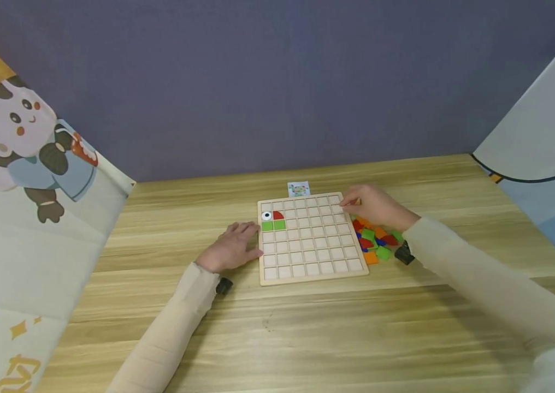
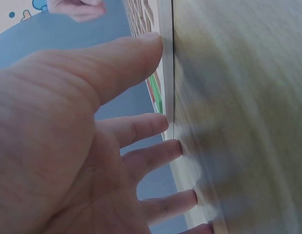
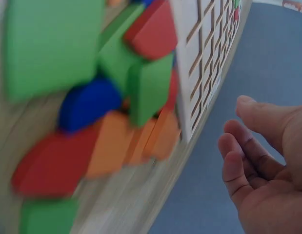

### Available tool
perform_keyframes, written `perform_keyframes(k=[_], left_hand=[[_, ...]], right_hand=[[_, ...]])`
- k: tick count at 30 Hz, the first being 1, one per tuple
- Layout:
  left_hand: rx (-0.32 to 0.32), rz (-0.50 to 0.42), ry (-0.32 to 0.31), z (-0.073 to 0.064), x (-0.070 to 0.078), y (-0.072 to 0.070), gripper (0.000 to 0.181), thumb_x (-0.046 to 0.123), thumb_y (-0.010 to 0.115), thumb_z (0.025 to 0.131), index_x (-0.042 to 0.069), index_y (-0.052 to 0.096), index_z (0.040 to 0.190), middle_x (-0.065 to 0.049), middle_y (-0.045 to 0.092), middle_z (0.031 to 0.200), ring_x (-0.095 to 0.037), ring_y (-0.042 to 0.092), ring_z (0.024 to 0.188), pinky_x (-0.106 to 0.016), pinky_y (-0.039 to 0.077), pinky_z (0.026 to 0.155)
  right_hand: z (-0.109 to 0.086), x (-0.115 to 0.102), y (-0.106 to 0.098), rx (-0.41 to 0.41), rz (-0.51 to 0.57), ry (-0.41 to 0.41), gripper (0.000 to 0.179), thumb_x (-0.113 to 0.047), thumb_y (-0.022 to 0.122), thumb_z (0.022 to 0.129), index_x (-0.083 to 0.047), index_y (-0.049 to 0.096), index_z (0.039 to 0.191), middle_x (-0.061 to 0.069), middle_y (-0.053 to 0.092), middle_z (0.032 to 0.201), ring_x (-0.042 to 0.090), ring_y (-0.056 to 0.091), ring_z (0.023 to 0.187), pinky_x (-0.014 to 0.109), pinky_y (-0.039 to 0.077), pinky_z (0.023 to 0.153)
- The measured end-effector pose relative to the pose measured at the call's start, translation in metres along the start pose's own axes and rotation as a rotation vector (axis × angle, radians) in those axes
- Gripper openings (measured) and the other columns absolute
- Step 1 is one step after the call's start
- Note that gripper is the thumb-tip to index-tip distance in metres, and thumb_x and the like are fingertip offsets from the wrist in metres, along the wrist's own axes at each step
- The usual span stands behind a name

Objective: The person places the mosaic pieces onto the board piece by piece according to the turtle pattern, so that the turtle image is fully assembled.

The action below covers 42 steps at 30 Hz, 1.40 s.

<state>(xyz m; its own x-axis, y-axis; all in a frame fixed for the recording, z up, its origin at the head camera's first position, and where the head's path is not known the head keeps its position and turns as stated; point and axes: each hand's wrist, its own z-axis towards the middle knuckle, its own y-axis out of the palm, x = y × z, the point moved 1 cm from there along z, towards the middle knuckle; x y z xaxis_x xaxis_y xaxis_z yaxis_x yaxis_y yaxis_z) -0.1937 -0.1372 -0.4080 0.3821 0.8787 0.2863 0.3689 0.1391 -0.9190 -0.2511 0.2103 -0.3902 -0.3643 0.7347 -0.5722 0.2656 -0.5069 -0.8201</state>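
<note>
A square wooden grid board (image 1: 313,279) lies on the table. In its upper left are a white eye tile (image 1: 266,216), a red quarter-round tile (image 1: 278,215) and two green square tiles (image 1: 279,224). My left hand (image 1: 232,246) rests at the board's left edge, thumb and fingers spread; in the left wrist view its fingertips are right at the board's side. Above the upper right corner of the board is my right hand (image 1: 370,204). In the right wrist view its fingers (image 3: 234,165) are loosely curled, the thumb apart, with nothing visible between them.
A loose pile of red, green, blue and orange tiles (image 1: 367,234) lies against the board's right side. Behind the board is a small picture card (image 1: 299,189). A dark partition (image 1: 277,98) stands along the table's back edge, with printed panels on both sides.
</note>
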Motion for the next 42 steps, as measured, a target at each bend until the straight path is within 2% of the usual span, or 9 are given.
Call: perform_keyframes(k=[1,3,6,8,20,26,30,34,42], left_hand=[[0.000,0.000,0.000,0.000,0.000,0.000,0.069,0.041,0.052,0.096,0.006,0.026,0.149,-0.014,0.021,0.154,-0.043,0.013,0.138,-0.053,0.013,0.112],[0.000,-0.002,-0.001,0.000,0.001,0.000,0.069,0.041,0.052,0.096,0.006,0.025,0.149,-0.014,0.021,0.154,-0.043,0.013,0.138,-0.052,0.013,0.112],[0.000,-0.006,-0.003,0.000,0.001,-0.001,0.069,0.041,0.053,0.096,0.006,0.026,0.149,-0.014,0.021,0.154,-0.043,0.013,0.138,-0.053,0.013,0.112],[0.002,-0.008,-0.004,-0.001,0.002,-0.001,0.068,0.040,0.053,0.096,0.006,0.026,0.149,-0.014,0.022,0.153,-0.043,0.013,0.138,-0.053,0.014,0.112],[0.009,0.003,0.011,-0.002,0.002,-0.001,0.068,0.040,0.053,0.096,0.005,0.027,0.148,-0.015,0.023,0.153,-0.043,0.015,0.138,-0.052,0.013,0.112],[0.006,0.002,0.011,-0.002,0.002,-0.001,0.068,0.040,0.053,0.096,0.005,0.026,0.149,-0.014,0.022,0.153,-0.043,0.014,0.138,-0.052,0.014,0.112],[0.006,0.006,0.012,-0.001,0.001,0.000,0.068,0.040,0.053,0.096,0.005,0.026,0.149,-0.014,0.022,0.153,-0.042,0.015,0.138,-0.053,0.014,0.112],[0.007,0.006,0.013,-0.001,0.001,0.001,0.068,0.040,0.053,0.096,0.005,0.027,0.148,-0.015,0.022,0.153,-0.042,0.015,0.138,-0.053,0.015,0.111],[0.015,0.004,0.014,-0.002,0.002,0.000,0.067,0.039,0.053,0.096,0.005,0.028,0.148,-0.015,0.023,0.153,-0.043,0.016,0.138,-0.053,0.016,0.111]], right_hand=[[-0.002,0.004,-0.002,0.003,-0.007,0.010,0.020,-0.014,0.063,0.092,-0.005,0.072,0.108,0.012,0.060,0.113,0.032,0.056,0.100,0.047,0.049,0.083],[-0.006,0.011,-0.005,0.011,-0.031,0.017,0.019,-0.015,0.063,0.092,-0.006,0.072,0.107,0.012,0.061,0.114,0.032,0.054,0.107,0.048,0.048,0.087],[-0.012,0.020,-0.008,0.018,-0.051,0.011,0.017,-0.013,0.064,0.091,-0.006,0.073,0.103,0.009,0.062,0.108,0.029,0.057,0.097,0.046,0.050,0.081],[-0.016,0.025,-0.009,0.023,-0.055,-0.006,0.015,-0.012,0.065,0.091,-0.006,0.074,0.101,0.008,0.063,0.105,0.023,0.057,0.085,0.040,0.050,0.073],[-0.044,0.054,-0.017,0.062,-0.129,-0.062,0.012,-0.009,0.070,0.086,-0.007,0.075,0.097,0.001,0.065,0.093,0.017,0.059,0.078,0.035,0.051,0.067],[-0.064,0.066,-0.023,0.027,-0.105,-0.078,0.014,-0.010,0.072,0.084,-0.011,0.075,0.097,0.000,0.065,0.100,0.017,0.058,0.083,0.029,0.050,0.061],[-0.078,0.075,-0.027,-0.048,-0.081,-0.081,0.022,-0.010,0.075,0.080,-0.014,0.075,0.101,0.003,0.063,0.109,0.025,0.056,0.099,0.040,0.052,0.075],[-0.088,0.084,-0.027,-0.089,-0.065,-0.071,0.030,-0.015,0.079,0.076,-0.015,0.074,0.106,0.002,0.062,0.115,0.029,0.051,0.110,0.051,0.046,0.089],[-0.095,0.095,-0.022,-0.045,-0.056,-0.128,0.026,-0.013,0.079,0.075,-0.015,0.076,0.101,0.000,0.062,0.112,0.023,0.054,0.104,0.028,0.053,0.079]])
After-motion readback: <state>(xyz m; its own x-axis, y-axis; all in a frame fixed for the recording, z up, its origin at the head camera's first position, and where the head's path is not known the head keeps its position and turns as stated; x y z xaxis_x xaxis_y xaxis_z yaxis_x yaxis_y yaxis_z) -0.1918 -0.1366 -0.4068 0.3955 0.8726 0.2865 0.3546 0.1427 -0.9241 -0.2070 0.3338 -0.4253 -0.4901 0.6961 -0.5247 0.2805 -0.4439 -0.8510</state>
